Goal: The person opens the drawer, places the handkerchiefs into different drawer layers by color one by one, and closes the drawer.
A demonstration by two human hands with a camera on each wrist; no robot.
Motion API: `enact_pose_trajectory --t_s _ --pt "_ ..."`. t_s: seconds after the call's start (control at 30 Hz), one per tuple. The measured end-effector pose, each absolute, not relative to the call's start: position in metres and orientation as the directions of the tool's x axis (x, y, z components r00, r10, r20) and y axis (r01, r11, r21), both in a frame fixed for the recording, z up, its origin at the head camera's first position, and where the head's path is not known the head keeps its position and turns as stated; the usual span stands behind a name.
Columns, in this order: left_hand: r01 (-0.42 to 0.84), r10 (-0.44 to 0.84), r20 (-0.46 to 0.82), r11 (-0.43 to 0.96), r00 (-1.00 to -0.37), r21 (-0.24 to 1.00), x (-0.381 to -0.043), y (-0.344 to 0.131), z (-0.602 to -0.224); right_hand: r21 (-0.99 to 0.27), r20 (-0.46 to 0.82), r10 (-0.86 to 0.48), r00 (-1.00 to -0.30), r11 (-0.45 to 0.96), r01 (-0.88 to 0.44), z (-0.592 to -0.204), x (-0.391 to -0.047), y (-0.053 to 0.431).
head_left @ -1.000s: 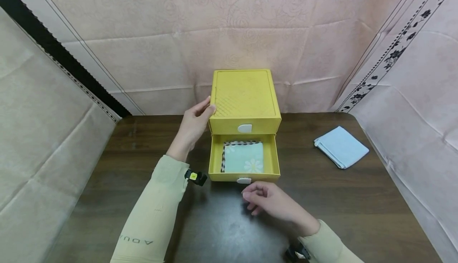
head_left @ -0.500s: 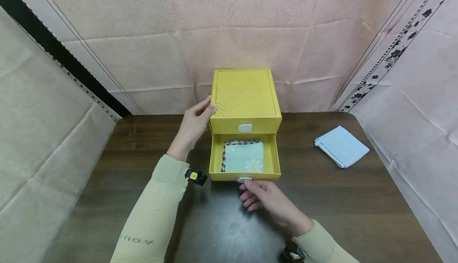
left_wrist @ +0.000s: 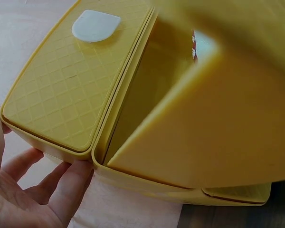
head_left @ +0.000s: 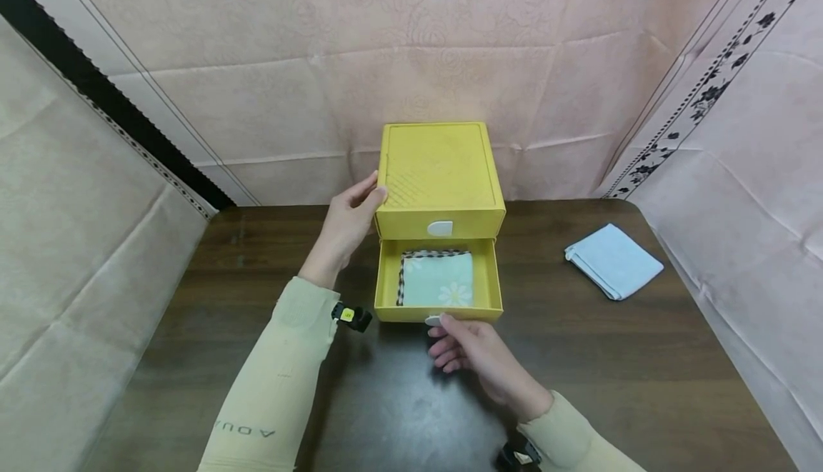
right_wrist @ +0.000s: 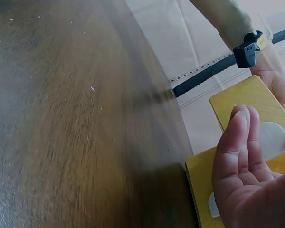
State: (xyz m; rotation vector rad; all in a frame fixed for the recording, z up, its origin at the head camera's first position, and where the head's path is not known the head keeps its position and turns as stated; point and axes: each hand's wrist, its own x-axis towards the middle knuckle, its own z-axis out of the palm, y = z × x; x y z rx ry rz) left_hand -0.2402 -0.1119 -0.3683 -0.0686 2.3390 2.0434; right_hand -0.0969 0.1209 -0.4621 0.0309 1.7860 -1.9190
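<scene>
A yellow drawer box stands at the table's back, with a drawer pulled out below its top one. Inside the drawer lies a folded pale green cloth with a white flower and a checked edge. My left hand grips the box's left side near the front; the left wrist view has its fingers against the side wall. At the drawer's white pull tab, the thumb of my right hand touches the front. Its other fingers lie relaxed below, side by side in the right wrist view.
A folded light blue cloth lies to the right on the dark wooden table. Pale patterned fabric hangs behind and at both sides. Another yellow drawer front shows beneath the open drawer in the left wrist view.
My right hand has shifted slightly left and up, bringing its thumb onto the pull tab. The left hand has stayed at the box, and the drawer is still out.
</scene>
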Motion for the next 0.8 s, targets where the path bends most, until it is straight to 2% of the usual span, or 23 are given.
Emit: enact_pose_trajectory --t_s 0.3,0.8 --pt "-0.057 0.002 -0.057 0.123 -0.998 0.991 -0.240 -0.112 -0.368 -0.931 -0.347 -0.241 -0.906 -0.030 0.364 -0.463 -0.104 0.117" --pt "-0.060 -0.002 -0.060 0.123 -0.998 0.991 -0.237 -0.112 -0.370 -0.940 -0.334 -0.189 -0.923 -0.011 0.342 -0.461 -0.111 0.117"
